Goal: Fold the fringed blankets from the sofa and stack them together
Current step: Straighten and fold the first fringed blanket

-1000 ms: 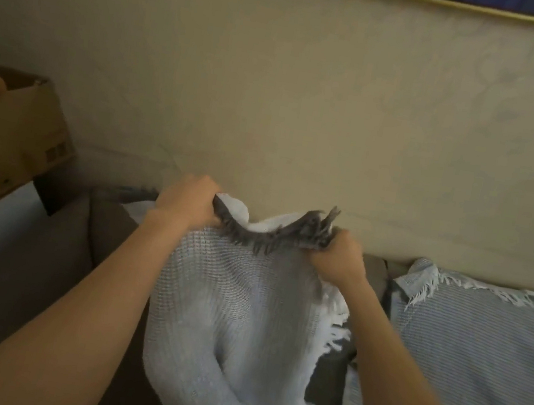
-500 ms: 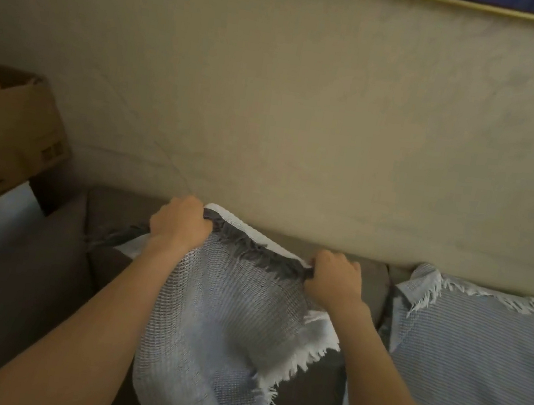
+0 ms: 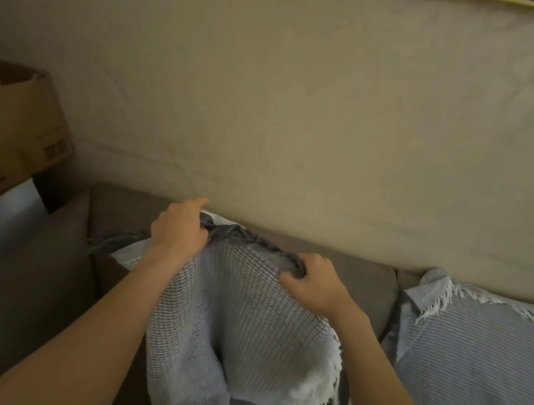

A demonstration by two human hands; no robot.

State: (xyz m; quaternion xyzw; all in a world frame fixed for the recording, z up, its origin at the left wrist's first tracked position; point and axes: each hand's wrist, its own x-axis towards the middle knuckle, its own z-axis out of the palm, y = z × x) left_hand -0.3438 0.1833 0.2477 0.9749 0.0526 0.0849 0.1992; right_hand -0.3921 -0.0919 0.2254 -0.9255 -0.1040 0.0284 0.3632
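Right, left hand [image 3: 179,232] and right hand [image 3: 313,287] both clutch the blanket [image 3: 241,320] by its top edge (running left to right, right hand nearer); it hangs before the sofa [image 3: 352,274], second blanket [image 3: 477,365] lying right.

cardboard box [image 3: 8,136] left, seemingly open.

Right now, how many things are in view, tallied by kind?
Fringed blankets: 2 (held blanket, draped blanket)
Hands: 2 (left hand, right hand, both gripping the held blanket's top edge)
Sofa: 1
Cardboard box: 1
Total: 6
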